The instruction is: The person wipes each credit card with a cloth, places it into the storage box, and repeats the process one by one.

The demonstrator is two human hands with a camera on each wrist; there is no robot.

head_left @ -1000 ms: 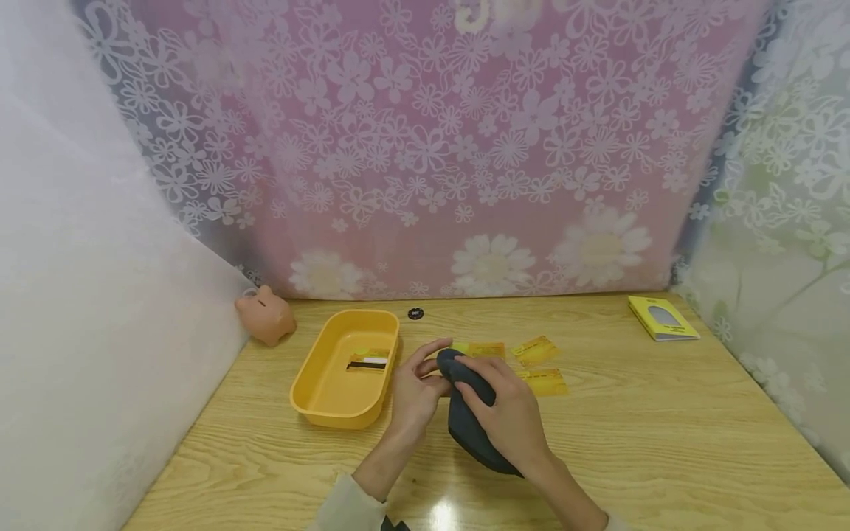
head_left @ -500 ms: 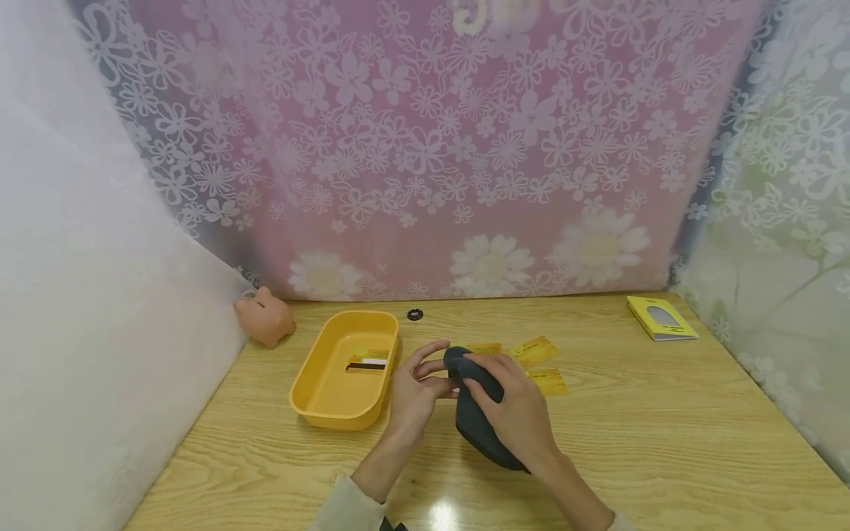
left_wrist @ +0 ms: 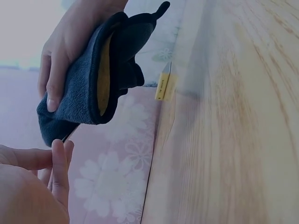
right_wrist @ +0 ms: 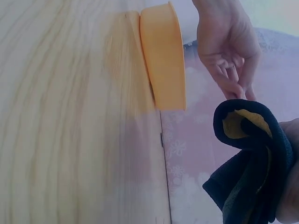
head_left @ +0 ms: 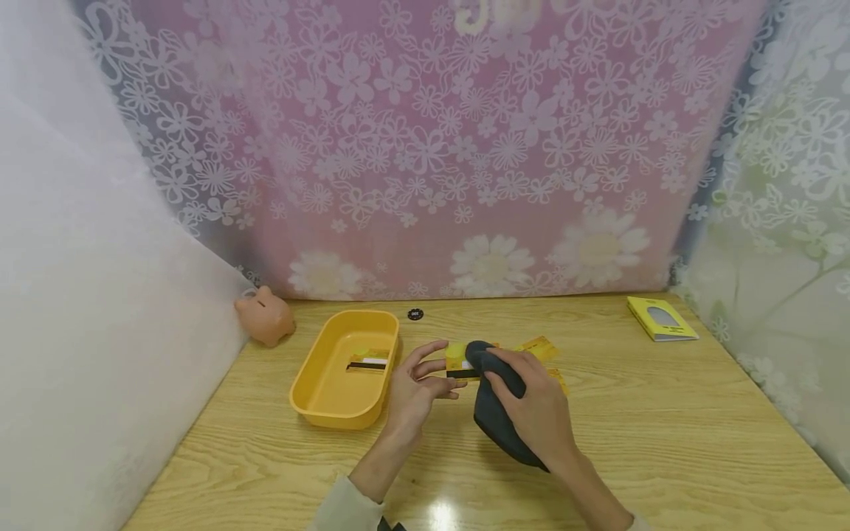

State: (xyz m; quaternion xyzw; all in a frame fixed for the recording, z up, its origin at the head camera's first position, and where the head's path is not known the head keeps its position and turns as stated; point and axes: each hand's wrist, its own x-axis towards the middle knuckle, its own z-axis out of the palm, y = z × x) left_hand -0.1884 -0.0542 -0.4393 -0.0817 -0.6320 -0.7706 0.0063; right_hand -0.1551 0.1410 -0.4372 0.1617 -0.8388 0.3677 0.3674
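Observation:
My left hand (head_left: 413,391) pinches a yellow card (head_left: 457,363) with a black stripe by its left edge. In the left wrist view the card shows only as a thin edge above the fingertips. A dark blue cloth (head_left: 499,420) with a yellow inner side is gripped, folded over, in my right hand (head_left: 536,402). One end of the cloth laps over the right part of the card and hides it. Seen from the right wrist, the folded cloth (right_wrist: 275,154) lies right at the left hand's fingertips (right_wrist: 233,91).
Left of the hands stands a yellow tub (head_left: 305,398) with striped cards (head_left: 367,361) inside. Beyond the right hand, yellow cards (head_left: 541,347) lie on the wooden table (head_left: 664,442). A piggy bank (head_left: 265,317), a black chip (head_left: 415,314) and a yellow booklet (head_left: 662,318) sit farther back.
My right hand and the cloth have slid rightward along the card, uncovering its left part and black stripe. The left hand has stayed nearly in place.

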